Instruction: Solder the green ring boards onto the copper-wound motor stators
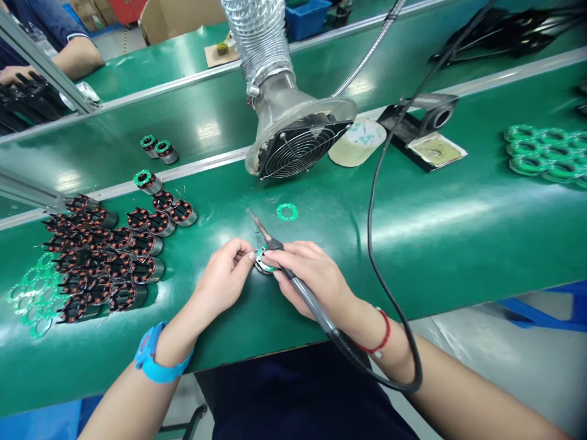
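Note:
My right hand (316, 275) is closed around a soldering iron (305, 293), its bare metal tip pointing up and left, away from me. The fingertips of that hand also touch a motor stator (265, 264) topped with a green and white ring board. My left hand (229, 272) is pinched at the left edge of this stator; what lies between thumb and finger is too small to make out. Thin wires stick up behind the stator, near the iron's tip. A loose green ring-shaped circuit board (287, 212) lies flat on the table just beyond my hands.
Copper-wound stators (105, 256) crowd the left, beside green ring boards (39, 293). A fume extractor hood (298, 137) hangs ahead. A soldering iron stand (426, 131) with a sponge is back right; stacked green rings (545, 153) sit far right. The iron's black cable (373, 214) loops overhead.

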`<state>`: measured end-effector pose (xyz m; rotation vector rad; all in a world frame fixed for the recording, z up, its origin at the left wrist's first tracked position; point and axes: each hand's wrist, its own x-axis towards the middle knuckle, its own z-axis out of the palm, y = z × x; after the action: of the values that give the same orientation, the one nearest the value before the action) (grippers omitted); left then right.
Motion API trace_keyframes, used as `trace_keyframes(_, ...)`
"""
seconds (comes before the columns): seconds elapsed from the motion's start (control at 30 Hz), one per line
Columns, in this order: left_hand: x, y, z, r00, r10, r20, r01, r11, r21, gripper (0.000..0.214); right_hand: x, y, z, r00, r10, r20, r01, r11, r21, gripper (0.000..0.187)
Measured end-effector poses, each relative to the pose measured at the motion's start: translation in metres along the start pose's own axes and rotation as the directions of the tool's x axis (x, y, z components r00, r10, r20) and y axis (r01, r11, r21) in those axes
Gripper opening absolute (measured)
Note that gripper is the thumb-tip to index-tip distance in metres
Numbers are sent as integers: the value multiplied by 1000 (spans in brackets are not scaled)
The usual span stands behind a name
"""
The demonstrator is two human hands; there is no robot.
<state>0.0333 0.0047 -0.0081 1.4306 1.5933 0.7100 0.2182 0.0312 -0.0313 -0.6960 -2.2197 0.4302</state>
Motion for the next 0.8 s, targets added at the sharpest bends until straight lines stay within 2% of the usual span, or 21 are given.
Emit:
trace_keyframes(0.17, 0, 3, 4, 1000, -5, -25, 7, 996, 87, 16, 2, -3, -5, 990, 28, -138, -21, 998, 54, 37)
trace_keyframes(0.3, 0, 7, 6, 996, 30, -85, -12, 978, 206, 17, -4, -3, -11, 953, 161, -258, -132, 983, 128, 23)
trace_keyframes(0.37, 0, 8, 7, 991, 58, -119, -26, 966, 257, 16, -7, -3, -14, 935, 201, -292, -145, 969, 202, 18)
trace_keyframes(0.5, 0, 8, 9, 986, 89, -144, -42, 953, 299, 17, -8, -4, -15, 937, 165, -307, -80, 959, 272, 15)
trace_keyframes(0.8, -2, 8, 12, 975, 137, -177, -62, 925, 375, 17, -7, -5, -16, 937, 167, -306, -79, 957, 281, 12)
